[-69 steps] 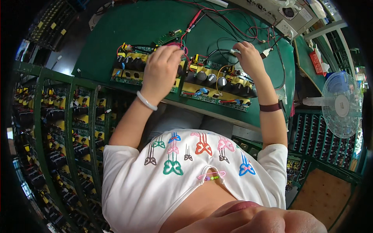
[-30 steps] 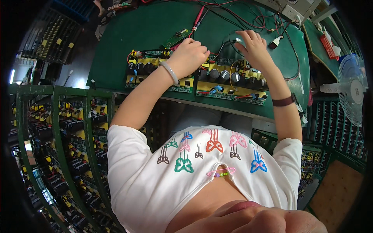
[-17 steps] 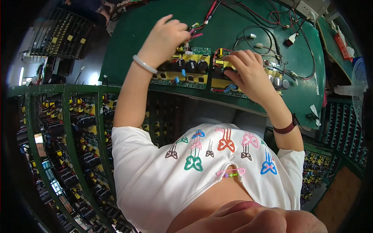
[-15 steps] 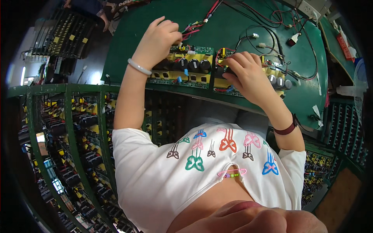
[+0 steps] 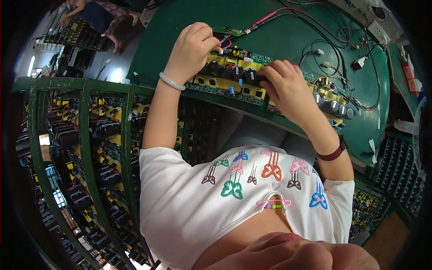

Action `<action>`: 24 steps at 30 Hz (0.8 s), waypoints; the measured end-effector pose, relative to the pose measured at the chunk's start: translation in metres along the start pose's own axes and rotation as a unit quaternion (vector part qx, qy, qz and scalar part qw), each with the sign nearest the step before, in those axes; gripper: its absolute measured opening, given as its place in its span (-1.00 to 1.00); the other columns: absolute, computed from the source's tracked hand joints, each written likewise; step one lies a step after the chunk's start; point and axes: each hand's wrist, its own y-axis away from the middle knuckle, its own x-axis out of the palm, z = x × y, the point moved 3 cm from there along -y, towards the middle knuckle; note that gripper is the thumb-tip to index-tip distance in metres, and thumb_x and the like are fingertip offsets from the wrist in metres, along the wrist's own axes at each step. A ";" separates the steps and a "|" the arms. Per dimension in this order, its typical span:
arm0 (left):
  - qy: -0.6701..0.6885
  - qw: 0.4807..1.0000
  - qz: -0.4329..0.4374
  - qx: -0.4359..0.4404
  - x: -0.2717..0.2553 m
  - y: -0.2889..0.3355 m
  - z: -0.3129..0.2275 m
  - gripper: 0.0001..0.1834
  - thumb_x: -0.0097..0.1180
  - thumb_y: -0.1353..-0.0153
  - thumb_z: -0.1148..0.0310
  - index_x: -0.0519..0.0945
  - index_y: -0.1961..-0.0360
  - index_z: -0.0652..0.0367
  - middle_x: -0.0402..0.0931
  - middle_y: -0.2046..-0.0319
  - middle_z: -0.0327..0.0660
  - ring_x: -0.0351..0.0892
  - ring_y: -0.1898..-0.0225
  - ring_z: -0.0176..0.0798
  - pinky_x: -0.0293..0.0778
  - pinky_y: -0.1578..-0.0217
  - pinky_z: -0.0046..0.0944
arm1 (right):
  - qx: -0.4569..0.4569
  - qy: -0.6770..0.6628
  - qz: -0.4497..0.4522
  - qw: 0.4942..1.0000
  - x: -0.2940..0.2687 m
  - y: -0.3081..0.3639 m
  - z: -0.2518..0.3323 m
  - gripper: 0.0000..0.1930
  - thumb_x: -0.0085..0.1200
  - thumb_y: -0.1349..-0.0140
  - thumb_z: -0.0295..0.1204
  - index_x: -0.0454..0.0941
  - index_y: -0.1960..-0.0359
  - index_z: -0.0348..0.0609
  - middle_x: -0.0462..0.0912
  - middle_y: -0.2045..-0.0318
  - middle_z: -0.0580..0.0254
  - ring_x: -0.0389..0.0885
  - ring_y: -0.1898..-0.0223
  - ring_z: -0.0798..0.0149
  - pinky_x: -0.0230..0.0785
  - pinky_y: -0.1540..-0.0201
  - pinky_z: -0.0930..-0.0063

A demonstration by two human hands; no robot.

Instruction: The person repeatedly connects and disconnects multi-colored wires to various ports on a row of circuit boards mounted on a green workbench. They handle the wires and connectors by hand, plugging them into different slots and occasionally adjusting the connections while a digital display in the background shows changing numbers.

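My left hand (image 5: 193, 49) is closed in a pinch at the far edge of a green circuit board (image 5: 252, 100) with black capacitors and yellow parts. A small white wire connector (image 5: 219, 51) shows at its fingertips, with pink wires (image 5: 227, 42) close beside it. My right hand (image 5: 288, 87) has its fingers curled over the right end of this board, beside a black capacitor (image 5: 249, 74); the fingertips are partly hidden. A second, similar circuit board (image 5: 330, 107) lies to the right, partly under that hand. Just beyond my left fingers is a small green board (image 5: 228, 31).
Red and black cables (image 5: 270, 17) run across the green tabletop (image 5: 189, 12), with loose plugs at the right. A power strip (image 5: 378, 31) stands at the back right. At left is a green metal rack (image 5: 83, 135) full of boards. Another person (image 5: 101, 20) is at the far left.
The view has shifted, so things sit farther right. My right hand has moved left over the boards, uncovering more capacitors. The small green board now shows beyond my left fingers.
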 end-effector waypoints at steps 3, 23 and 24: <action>-0.027 0.999 -0.035 -0.012 -0.005 0.003 0.008 -0.91 0.29 -0.05 0.47 0.69 0.37 0.15 0.52 0.35 -0.22 0.53 0.10 -0.11 0.46 0.06 -0.10 | 0.002 0.032 0.060 0.998 0.000 -0.024 -0.006 -0.80 0.17 -0.23 -0.46 0.56 0.12 -0.17 0.58 0.19 0.14 0.55 0.06 0.02 0.41 0.03 0.19; 0.171 0.980 -0.092 -0.035 0.015 -0.002 0.033 -0.69 -0.01 -0.13 0.80 0.64 0.23 0.21 0.59 -0.17 -0.16 0.48 -0.31 -0.01 0.53 -0.21 -0.08 | 0.038 -0.108 0.083 0.990 0.085 -0.113 -0.040 -0.58 0.22 -0.14 -0.59 0.45 -0.06 -0.16 0.65 0.12 0.02 0.65 0.09 -0.10 0.51 0.07 0.05; 0.177 0.978 -0.093 -0.050 0.016 -0.001 0.033 -0.66 -0.02 -0.13 0.80 0.66 0.19 0.20 0.59 -0.17 -0.16 0.48 -0.30 0.00 0.55 -0.20 -0.09 | 0.036 -0.107 0.093 0.989 0.082 -0.114 -0.037 -0.60 0.20 -0.14 -0.58 0.47 -0.04 -0.18 0.66 0.08 0.00 0.65 0.04 -0.08 0.53 0.03 0.04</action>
